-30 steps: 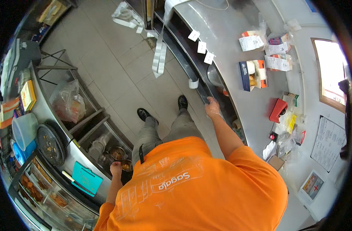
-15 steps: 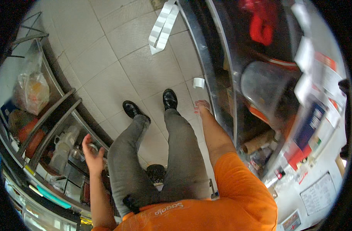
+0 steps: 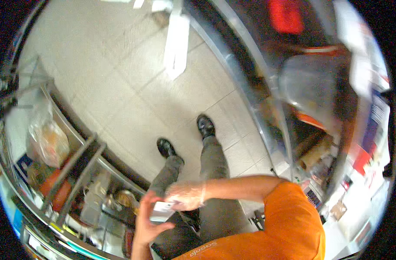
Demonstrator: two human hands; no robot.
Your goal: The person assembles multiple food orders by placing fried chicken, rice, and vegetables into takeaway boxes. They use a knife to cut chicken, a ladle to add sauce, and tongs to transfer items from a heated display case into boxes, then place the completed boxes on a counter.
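A small white slip of paper (image 3: 163, 207), apparently printed, is held out in front of my lap. My right hand (image 3: 184, 196) reaches in from the right in what looks like a clear plastic glove, its fingers closed on the slip. Close beside it, my left hand (image 3: 147, 220) is bare, with thumb and fingers spread apart around the slip's left side. Motion blur hides whether the left fingers touch the paper.
A long white paper strip (image 3: 177, 47) lies on the tiled floor ahead. On the left, metal shelving holds a clear plastic bag (image 3: 50, 141) and an orange-brown container (image 3: 57, 190). A metal-edged counter with a grey translucent container (image 3: 308, 82) runs along the right.
The small white slip by my right foot has left the floor and is in my right hand. That hand has come up to my lap; the left has moved right to meet it.
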